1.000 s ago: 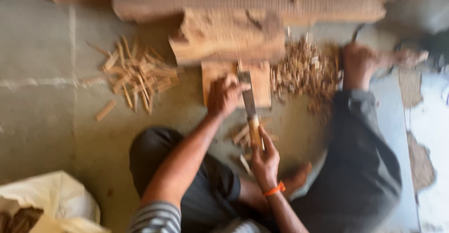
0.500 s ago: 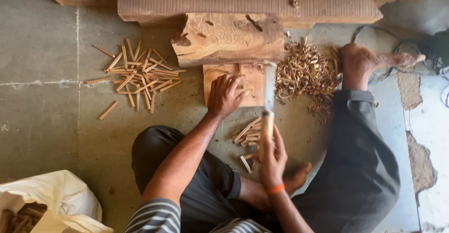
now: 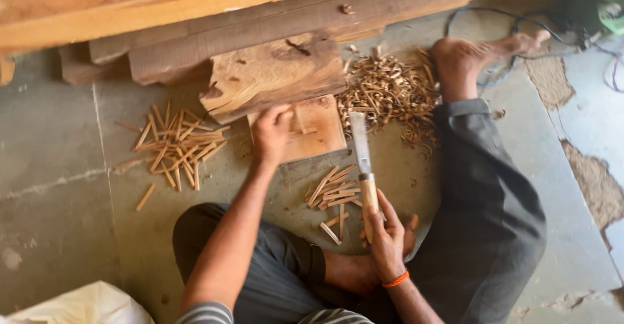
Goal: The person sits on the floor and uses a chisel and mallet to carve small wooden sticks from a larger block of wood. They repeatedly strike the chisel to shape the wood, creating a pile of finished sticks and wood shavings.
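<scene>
My right hand (image 3: 388, 236) grips the wooden handle of a broad flat-bladed knife (image 3: 361, 152), its blade pointing away from me beside a small wooden block. My left hand (image 3: 272, 132) rests on that flat wooden block (image 3: 322, 129), pinching a thin stick that stands on it. Between my legs lies a small heap of split sticks (image 3: 335, 194). I sit on the floor with one leg folded and the other stretched out to the right.
A pile of cut sticks (image 3: 175, 145) lies on the concrete floor to the left. Curled wood shavings (image 3: 387, 93) are heaped by my bare foot (image 3: 481, 54). Rough planks and a wood chunk (image 3: 276, 70) lie ahead. A white bag (image 3: 84, 304) sits bottom left; cables top right.
The knife has swung from over the block to its right side, blade now raised clear. My left hand stays on the block. The view has steadied and shifted slightly.
</scene>
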